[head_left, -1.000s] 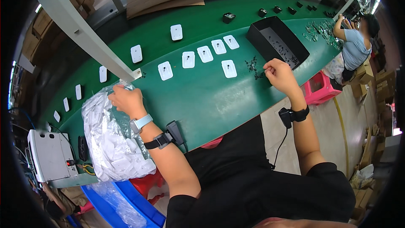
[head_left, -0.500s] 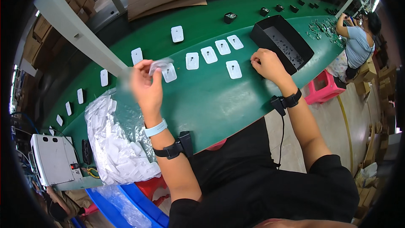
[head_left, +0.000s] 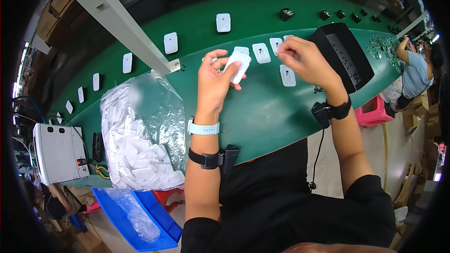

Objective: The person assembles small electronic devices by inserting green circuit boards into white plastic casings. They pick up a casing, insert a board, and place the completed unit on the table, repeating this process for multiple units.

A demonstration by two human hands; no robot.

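Note:
My left hand (head_left: pixel 216 80) grips a white rounded-rectangular plastic shell (head_left: pixel 240 68) between thumb and fingers, raised above the green table. The shell overlaps another shell (head_left: pixel 241 49) lying behind it. To the right, my right hand (head_left: pixel 307 63) hovers by the row with fingers curled inward; whatever is in its fingertips is hidden. Nearby lie more white shells with small dark parts on them, among them one (head_left: pixel 261 53) in the row, one (head_left: pixel 275 45) at my right fingertips, and one (head_left: pixel 288 76) closer to me. Small black parts (head_left: pixel 318 90) sit on the table below my right wrist.
A black box (head_left: pixel 366 69) holding small black parts stands at right. At left lies a clear bag (head_left: pixel 145 145) full of white shells, beside a white machine (head_left: pixel 61 154). A metal post (head_left: pixel 117 23) rises near the belt (head_left: pixel 197 37). Another person (head_left: pixel 416 72) sits far right.
My left hand has moved right along the row with a white shell in its grip. My right hand has gone from beside the black box leftward to the row. The whole view has shifted.

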